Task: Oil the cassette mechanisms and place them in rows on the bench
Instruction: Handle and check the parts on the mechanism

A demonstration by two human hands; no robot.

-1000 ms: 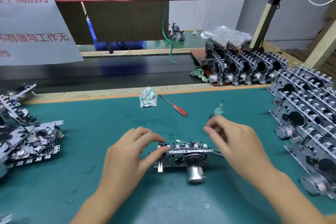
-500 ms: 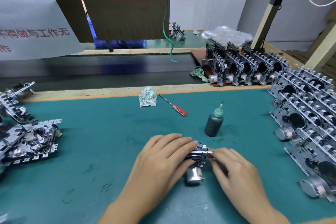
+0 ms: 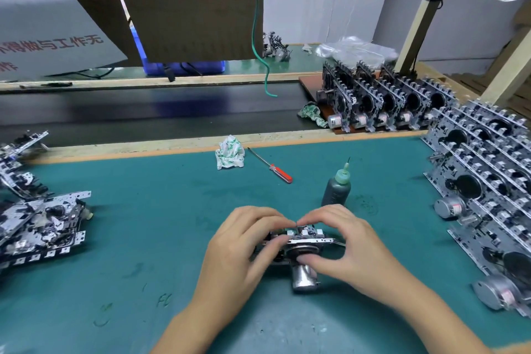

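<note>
A metal cassette mechanism (image 3: pixel 301 241) with a silver motor at its near side sits on the green bench mat (image 3: pixel 143 238) in front of me. My left hand (image 3: pixel 244 250) grips its left end with curled fingers. My right hand (image 3: pixel 344 247) grips its right end, thumb under the frame by the motor, fingertips on top. Both hands cover much of it. A dark oil bottle (image 3: pixel 336 190) with a green needle cap stands upright just behind my right hand.
Rows of mechanisms (image 3: pixel 494 201) stand along the right edge, more (image 3: pixel 385 103) on a brown board at the back right. A loose pile of mechanisms (image 3: pixel 37 218) lies at the left. A red-handled screwdriver (image 3: pixel 273 167) and a crumpled rag (image 3: pixel 230 152) lie behind.
My right hand set the oil bottle down on the mat and came back to the mechanism. Both hands have closed around it and turned it.
</note>
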